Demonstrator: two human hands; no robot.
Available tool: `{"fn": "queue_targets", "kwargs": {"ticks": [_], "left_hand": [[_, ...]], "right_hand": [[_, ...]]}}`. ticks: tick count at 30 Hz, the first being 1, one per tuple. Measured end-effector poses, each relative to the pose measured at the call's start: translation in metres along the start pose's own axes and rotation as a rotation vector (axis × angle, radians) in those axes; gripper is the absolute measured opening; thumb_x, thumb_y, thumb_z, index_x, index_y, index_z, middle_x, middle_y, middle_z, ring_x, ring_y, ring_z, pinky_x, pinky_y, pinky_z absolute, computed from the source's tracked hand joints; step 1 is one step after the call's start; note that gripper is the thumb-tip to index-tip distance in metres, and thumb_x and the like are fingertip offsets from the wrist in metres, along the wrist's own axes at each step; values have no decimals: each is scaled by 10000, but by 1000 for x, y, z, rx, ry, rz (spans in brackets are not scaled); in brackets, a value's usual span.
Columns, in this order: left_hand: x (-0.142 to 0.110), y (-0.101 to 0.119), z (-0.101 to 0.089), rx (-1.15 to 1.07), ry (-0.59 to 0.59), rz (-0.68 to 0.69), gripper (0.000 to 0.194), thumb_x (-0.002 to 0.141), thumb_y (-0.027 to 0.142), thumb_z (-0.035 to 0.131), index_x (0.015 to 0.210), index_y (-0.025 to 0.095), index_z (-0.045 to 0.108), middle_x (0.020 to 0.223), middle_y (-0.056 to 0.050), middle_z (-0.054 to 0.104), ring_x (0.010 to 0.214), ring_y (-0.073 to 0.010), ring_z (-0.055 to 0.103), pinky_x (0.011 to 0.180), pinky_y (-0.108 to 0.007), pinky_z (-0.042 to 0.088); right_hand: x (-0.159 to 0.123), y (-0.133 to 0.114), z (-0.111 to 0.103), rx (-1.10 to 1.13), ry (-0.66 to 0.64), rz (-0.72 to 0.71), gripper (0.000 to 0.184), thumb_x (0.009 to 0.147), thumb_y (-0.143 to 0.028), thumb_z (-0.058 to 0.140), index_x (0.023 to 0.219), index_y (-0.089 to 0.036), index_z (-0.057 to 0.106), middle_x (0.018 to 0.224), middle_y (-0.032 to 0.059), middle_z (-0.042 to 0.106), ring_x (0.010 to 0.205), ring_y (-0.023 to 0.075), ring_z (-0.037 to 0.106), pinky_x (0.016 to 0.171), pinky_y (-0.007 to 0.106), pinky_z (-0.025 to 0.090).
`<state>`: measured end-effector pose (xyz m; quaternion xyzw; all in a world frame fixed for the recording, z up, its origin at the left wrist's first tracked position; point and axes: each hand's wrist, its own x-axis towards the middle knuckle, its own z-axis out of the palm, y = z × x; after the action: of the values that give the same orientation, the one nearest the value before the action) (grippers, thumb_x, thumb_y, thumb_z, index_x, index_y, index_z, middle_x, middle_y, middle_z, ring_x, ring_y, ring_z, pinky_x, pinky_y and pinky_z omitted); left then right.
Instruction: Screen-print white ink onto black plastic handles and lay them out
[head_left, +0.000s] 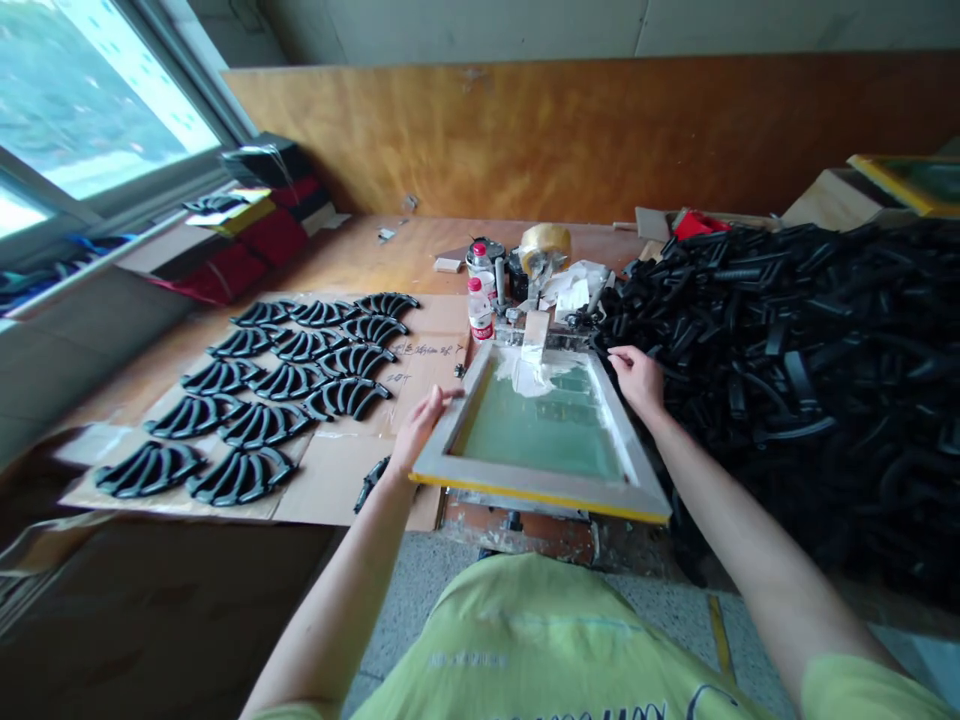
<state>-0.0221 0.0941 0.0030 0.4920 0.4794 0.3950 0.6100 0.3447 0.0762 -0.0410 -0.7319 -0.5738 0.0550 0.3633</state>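
Note:
A screen printing frame with a green mesh sits in front of me, its yellow-edged near side toward my body. A white smear of ink or paste covers the far part of the mesh, and a pale squeegee-like piece stands there. My left hand is closed at the frame's left side, fingertips against its rim. To the right of the frame, my right hand has its fingers pinched beside the heap of black plastic parts. Whatever those fingers hold is too small to make out.
Rows of black curved, ribbed parts lie on cardboard at the left. Behind the frame stand red-capped bottles, a tape roll and crumpled paper. Red and black boxes are by the window.

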Motion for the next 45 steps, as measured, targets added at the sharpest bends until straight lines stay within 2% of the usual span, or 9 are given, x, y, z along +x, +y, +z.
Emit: {"fn": "queue_targets", "kwargs": {"ticks": [4,8,11,17,20,24,35,40,45], "left_hand": [[-12,-69,-14,41,-40,-203,744,686,527,710,1339,222,526,781,-2,681,606,-132,612,524,-212,449],[-8,-107,-9,77,13,-198,818,713,505,690,1421,199,420,769,4,660,609,-118,596,548,-208,448],[-5,-113,-8,50,-1,-220,820,713,519,689,1408,170,430,808,-24,675,637,-133,609,570,-223,463],[-4,-119,-11,47,-1,-223,760,703,547,692,1338,169,514,873,-54,698,721,-171,645,632,-257,492],[-5,-124,-11,51,5,-205,716,715,555,677,1312,184,543,904,-51,700,776,-180,650,678,-266,497],[-6,-124,-11,68,5,-189,676,734,554,660,1285,173,566,949,-61,700,814,-183,643,718,-270,491],[-10,-115,-6,46,42,-189,645,723,545,680,1236,165,590,893,-56,686,732,-164,628,626,-241,479],[-15,-93,-7,62,22,-217,695,703,549,695,1269,168,564,826,-43,688,686,-160,627,597,-237,477],[-19,-34,-9,28,-37,-182,673,748,577,645,1301,205,552,823,-26,687,644,-142,606,549,-219,457]], "right_hand": [[30,-54,33,-66,-29,-298,599,787,-252,666,1351,-162,485,1352,146,506,1225,273,485,1026,421,412],[42,-99,66,-310,-306,-371,504,764,-220,705,1240,-147,556,1157,138,621,1089,270,558,912,367,448],[44,-101,72,-418,-505,-323,278,814,-259,649,1073,-160,628,990,111,686,921,247,622,776,310,449],[28,-83,72,-519,-415,-290,168,858,-224,567,991,-139,626,969,129,682,939,245,594,770,299,403],[4,-83,65,-441,-499,-469,129,875,-202,530,933,-138,626,933,121,668,939,235,567,751,294,384],[-13,-84,44,-287,-661,-743,134,891,-203,498,884,-169,627,882,81,655,905,206,552,680,272,345],[-26,-74,47,-239,-592,-709,163,884,-183,496,917,-168,654,889,77,651,928,215,556,732,284,382],[15,-83,51,-166,-481,-483,374,832,-277,647,1199,-229,602,1034,41,638,917,198,596,784,276,425],[68,-84,38,-260,-277,-272,646,794,-321,693,1395,-269,461,1141,85,560,945,242,596,841,327,450]]}}
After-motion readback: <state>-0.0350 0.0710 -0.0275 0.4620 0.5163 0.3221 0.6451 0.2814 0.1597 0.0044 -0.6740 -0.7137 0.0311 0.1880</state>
